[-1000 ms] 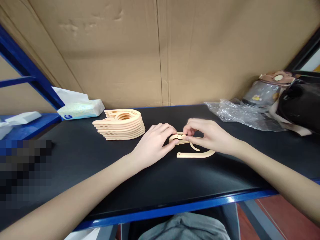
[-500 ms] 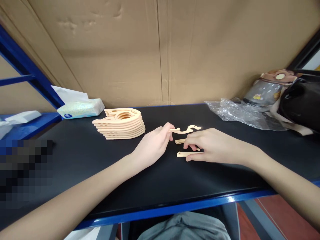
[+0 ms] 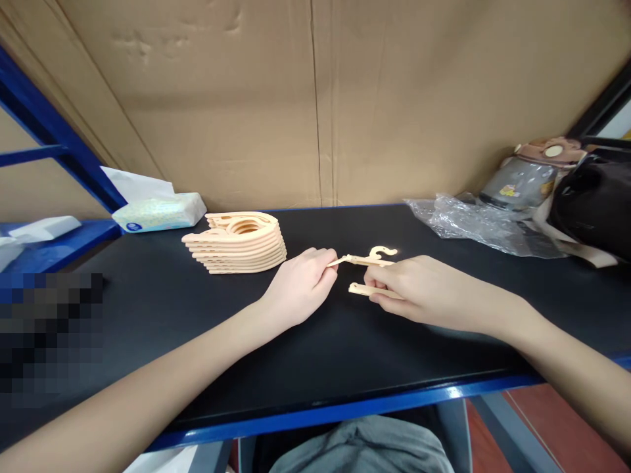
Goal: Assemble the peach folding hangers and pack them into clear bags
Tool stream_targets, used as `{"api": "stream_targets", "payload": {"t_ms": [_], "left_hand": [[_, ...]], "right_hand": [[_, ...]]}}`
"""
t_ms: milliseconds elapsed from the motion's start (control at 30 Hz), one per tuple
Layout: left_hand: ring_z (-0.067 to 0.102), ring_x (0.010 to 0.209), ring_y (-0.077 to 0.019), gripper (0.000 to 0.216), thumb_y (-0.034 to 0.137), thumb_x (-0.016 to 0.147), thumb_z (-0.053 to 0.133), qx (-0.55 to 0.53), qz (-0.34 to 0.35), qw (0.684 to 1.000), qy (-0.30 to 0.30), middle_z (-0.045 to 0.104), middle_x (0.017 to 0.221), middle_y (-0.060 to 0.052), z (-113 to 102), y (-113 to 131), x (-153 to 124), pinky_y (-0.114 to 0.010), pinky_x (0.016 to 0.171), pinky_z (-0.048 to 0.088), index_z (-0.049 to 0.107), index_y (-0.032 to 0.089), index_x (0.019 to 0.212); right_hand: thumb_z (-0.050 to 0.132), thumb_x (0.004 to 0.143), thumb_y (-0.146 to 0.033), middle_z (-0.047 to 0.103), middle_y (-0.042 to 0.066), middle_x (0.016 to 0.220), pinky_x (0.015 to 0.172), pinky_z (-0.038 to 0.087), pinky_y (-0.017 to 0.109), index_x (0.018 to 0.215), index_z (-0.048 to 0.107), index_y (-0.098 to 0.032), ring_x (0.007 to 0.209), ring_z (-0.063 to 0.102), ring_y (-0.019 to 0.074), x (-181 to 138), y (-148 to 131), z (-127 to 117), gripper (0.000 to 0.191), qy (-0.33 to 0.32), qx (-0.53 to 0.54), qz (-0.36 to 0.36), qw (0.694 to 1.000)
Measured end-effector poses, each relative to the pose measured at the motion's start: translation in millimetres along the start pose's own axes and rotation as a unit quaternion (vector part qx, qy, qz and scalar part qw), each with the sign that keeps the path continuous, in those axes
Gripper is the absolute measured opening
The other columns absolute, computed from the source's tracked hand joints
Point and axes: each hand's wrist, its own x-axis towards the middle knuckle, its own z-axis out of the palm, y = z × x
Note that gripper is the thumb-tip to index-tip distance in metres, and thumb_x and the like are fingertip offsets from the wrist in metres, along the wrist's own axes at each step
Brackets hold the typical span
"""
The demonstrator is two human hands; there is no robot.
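Between my hands, over the black tabletop, is a cream folding clothes hanger (image 3: 382, 251) with its curved hook on the far side. My left hand (image 3: 302, 287) is closed, its thumb and fingers pinching the hanger's left end. My right hand (image 3: 434, 289) is closed around a straight bar (image 3: 361, 289) of the same cream colour, whose left end sticks out past the fingers. Its knuckles lie against the hanger's right part and hide where bar and hanger meet. To the left of my left hand sits a neat stack of folded cream hangers (image 3: 236, 243).
A tissue pack (image 3: 160, 211) lies at the back left, near a blue frame (image 3: 56, 118). Crumpled clear plastic (image 3: 483, 226), a clear bottle (image 3: 522, 180) and a black bag (image 3: 594, 203) occupy the right. Cardboard (image 3: 221, 112) stands behind the table.
The fingers of my right hand have closed on the bar, which has moved up toward the hanger's hooked part. My left hand has shifted slightly left, still pinching the hanger.
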Motion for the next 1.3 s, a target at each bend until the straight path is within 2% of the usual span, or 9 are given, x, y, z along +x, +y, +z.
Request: {"api": "stream_targets", "payload": {"t_ms": [200,333,433,567,733,867,1067,1300], "left_hand": [[0.052,0.073,-0.0185,0.022,0.02,0.093,0.032,0.01,-0.007,1.0,-0.012,0.05,0.071,0.002,1,0,0,-0.03,0.063,0.035,0.041,0.022,0.072],[0.052,0.071,-0.0188,0.022,0.022,0.093,0.034,0.023,-0.02,0.999,-0.015,0.047,0.068,0.002,1,0,0,-0.029,0.061,0.033,0.039,0.022,0.072],[0.053,0.071,-0.0191,0.023,0.024,0.093,0.035,0.031,-0.03,0.999,-0.016,0.047,0.067,0.002,2,1,-1,-0.029,0.06,0.032,0.038,0.022,0.071],[0.054,0.07,-0.0194,0.032,0.033,0.098,0.028,0.033,-0.043,0.998,-0.015,0.049,0.067,0.002,2,-1,0,-0.029,0.06,0.033,0.039,0.022,0.07],[0.055,0.068,-0.0193,0.03,0.034,0.097,0.03,0.025,-0.06,0.998,-0.023,0.05,0.067,0.002,2,-2,1,-0.029,0.06,0.034,0.04,0.022,0.071],[0.053,0.063,-0.0175,0.024,0.027,0.091,0.037,0.014,-0.067,0.997,-0.037,0.049,0.063,0.003,1,-2,1,-0.027,0.056,0.032,0.039,0.022,0.068],[0.047,0.055,-0.0145,0.02,0.027,0.088,0.039,-0.008,-0.047,0.997,-0.065,0.047,0.059,0.005,-1,-1,0,-0.026,0.053,0.029,0.041,0.022,0.069],[0.051,0.058,-0.0157,0.012,0.029,0.089,0.037,-0.011,-0.011,0.995,-0.094,0.049,0.061,0.006,-1,-2,1,-0.026,0.055,0.032,0.043,0.023,0.08]], "right_hand": [[0.043,0.097,-0.025,0.057,-0.001,0.073,0.052,0.03,0.026,0.081,0.048,-0.02,0.056,0.051,0.0129,1,0,1,0.017,0.003,-0.033,0.013,0.999],[0.038,0.1,-0.03,0.059,-0.001,0.075,0.054,0.032,0.026,0.085,0.049,-0.02,0.058,0.052,0.0134,4,2,5,0.021,0.001,-0.015,-0.001,1.0],[0.036,0.101,-0.028,0.062,0.001,0.082,0.058,0.036,0.027,0.088,0.05,-0.02,0.065,0.057,0.0148,6,5,9,0.02,-0.004,0.005,-0.003,1.0],[0.037,0.1,-0.024,0.065,0.005,0.094,0.064,0.04,0.028,0.094,0.053,-0.019,0.074,0.061,0.0172,9,8,12,0.017,-0.005,0.019,-0.001,1.0],[0.034,0.101,-0.027,0.068,0.008,0.097,0.072,0.043,0.032,0.11,0.053,-0.019,0.08,0.063,0.0205,12,12,12,0.023,-0.003,0.044,0.016,0.999],[0.036,0.1,-0.031,0.067,0.006,0.087,0.067,0.041,0.03,0.104,0.053,-0.02,0.074,0.063,0.0199,13,16,14,0.021,0.021,0.033,0.034,0.999],[0.038,0.1,-0.034,0.065,0.003,0.087,0.064,0.039,0.028,0.103,0.05,-0.022,0.075,0.061,0.0186,14,23,13,0.018,0.03,0.057,0.045,0.997],[0.04,0.099,-0.035,0.065,0.003,0.089,0.075,0.04,0.031,0.096,0.049,-0.022,0.076,0.059,0.0176,16,28,18,0.016,0.029,0.075,0.03,0.996]]}}
